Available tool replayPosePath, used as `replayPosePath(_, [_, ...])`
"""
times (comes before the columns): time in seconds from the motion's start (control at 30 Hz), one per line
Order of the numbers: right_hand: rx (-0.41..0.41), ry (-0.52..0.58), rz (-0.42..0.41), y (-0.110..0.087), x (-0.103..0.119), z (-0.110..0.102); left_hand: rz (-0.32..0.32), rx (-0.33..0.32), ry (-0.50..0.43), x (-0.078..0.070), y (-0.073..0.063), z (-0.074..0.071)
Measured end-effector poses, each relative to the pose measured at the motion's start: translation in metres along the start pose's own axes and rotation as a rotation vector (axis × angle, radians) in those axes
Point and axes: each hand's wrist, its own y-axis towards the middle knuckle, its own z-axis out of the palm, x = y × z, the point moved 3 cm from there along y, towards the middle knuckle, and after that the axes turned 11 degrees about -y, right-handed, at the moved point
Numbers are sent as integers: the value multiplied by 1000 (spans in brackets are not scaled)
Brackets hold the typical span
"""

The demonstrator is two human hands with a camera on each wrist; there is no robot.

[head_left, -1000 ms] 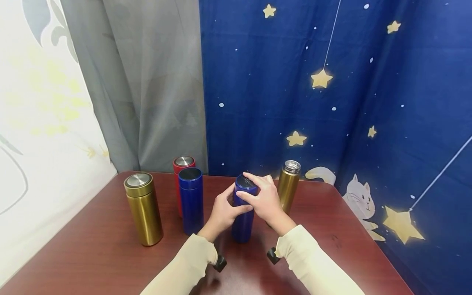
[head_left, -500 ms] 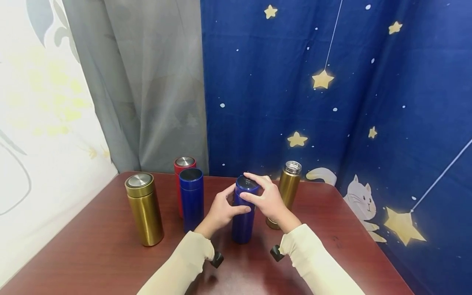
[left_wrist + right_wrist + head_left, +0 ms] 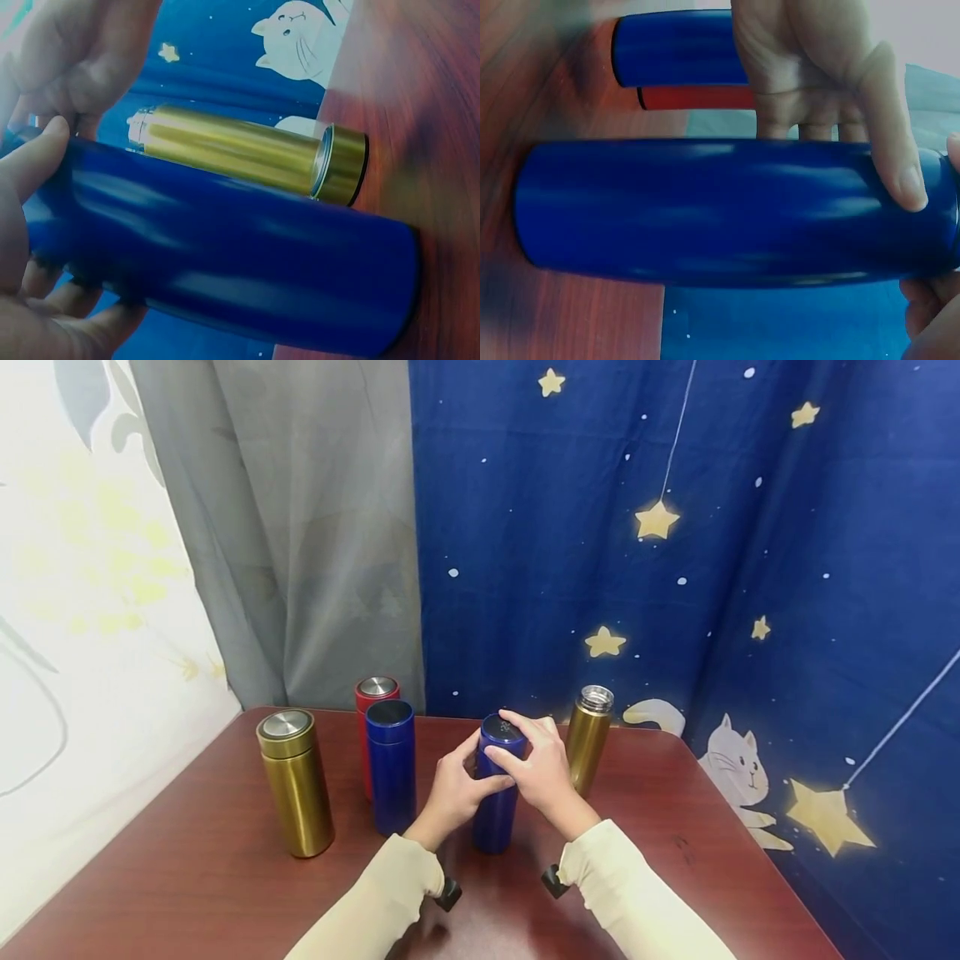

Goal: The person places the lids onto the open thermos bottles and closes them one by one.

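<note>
A blue thermos bottle [image 3: 493,827] with a dark display on its lid [image 3: 495,729] stands upright near the table's middle. My left hand [image 3: 456,789] wraps its upper body, thumb across the near side, as the right wrist view shows on the blue thermos [image 3: 705,214]. Fingers of my right hand [image 3: 543,764] grip the lid from the right and over the top. Just behind that hand is a gold thermos [image 3: 587,739] with its threaded metal mouth bare. In the left wrist view a gold cap [image 3: 347,165] sits by the gold thermos's base.
To the left stand another blue thermos [image 3: 392,777], a red thermos [image 3: 363,727] partly behind it, and a gold thermos with a steel-topped lid [image 3: 296,793]. The reddish-brown table [image 3: 187,860] ends at a grey curtain [image 3: 337,527] and a blue starry curtain [image 3: 525,527].
Over the last second my right wrist swings slightly right, then back left, and my left wrist shifts slightly out and back. The blue thermos stays in place; the gold cap, briefly visible, is hidden again.
</note>
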Motion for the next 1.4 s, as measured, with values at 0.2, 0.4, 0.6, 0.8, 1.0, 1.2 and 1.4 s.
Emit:
replayPosePath(0.2, [-8,6,36,1,0,3,19,-50,40,-4,0,1])
replayPosePath(0.4, [34,39,150,1,-4,6,33,-41,74,1,3,0])
replayPosePath(0.6, [33,102,179,-5,-13,6,31,-92,87,37,14,-2])
replayPosePath(0.8, [26,230,178,-12,-21,9,30,-147,100,54,21,-6])
replayPosePath(1.0, [40,303,191,-19,-29,11,20,-170,130,58,25,-7])
replayPosePath(1.2, [36,225,170,-31,-38,11,4,-178,141,59,28,-6])
replayPosePath(1.4, [46,172,154,-40,-55,15,-2,-185,157,62,30,-9])
